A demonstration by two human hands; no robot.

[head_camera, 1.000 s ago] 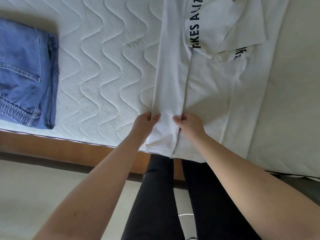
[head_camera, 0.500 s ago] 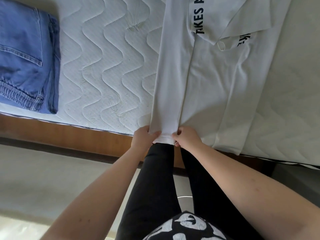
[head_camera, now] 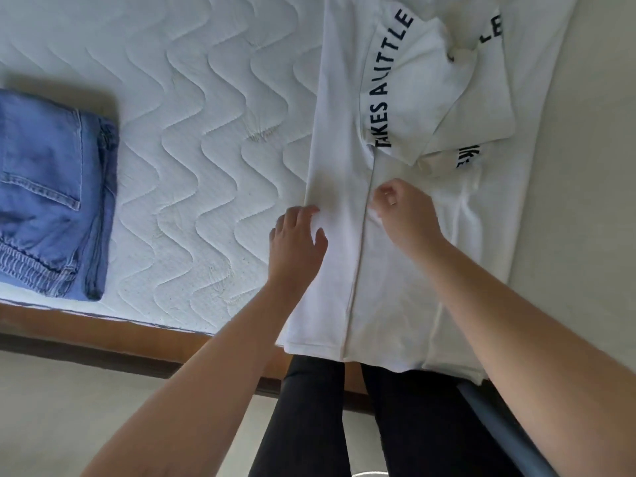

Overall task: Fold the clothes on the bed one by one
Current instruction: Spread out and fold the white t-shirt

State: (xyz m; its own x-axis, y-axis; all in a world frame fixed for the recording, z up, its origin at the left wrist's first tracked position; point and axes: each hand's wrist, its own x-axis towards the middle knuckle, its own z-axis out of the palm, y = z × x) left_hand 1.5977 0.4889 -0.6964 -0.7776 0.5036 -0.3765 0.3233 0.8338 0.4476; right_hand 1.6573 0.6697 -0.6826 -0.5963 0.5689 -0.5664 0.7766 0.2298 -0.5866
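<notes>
Lying on the mattress: a white T-shirt [head_camera: 406, 263] with black lettering is stretching from the near edge away from the viewer, its left side folded over in a long strip.
Left hand [head_camera: 297, 241]: fingers are lying relaxed and uncurled on the outer edge of the folded strip, touching the cloth without gripping it.
Right hand [head_camera: 404, 215]: fingers are curling loosely just above the strip's inner edge; whether they are pinching cloth is unclear.
Mattress [head_camera: 179, 132]: white and quilted, it is resting on a wooden bed frame [head_camera: 103, 333].
Folded jeans [head_camera: 51, 197]: sitting well apart, far to the left.
</notes>
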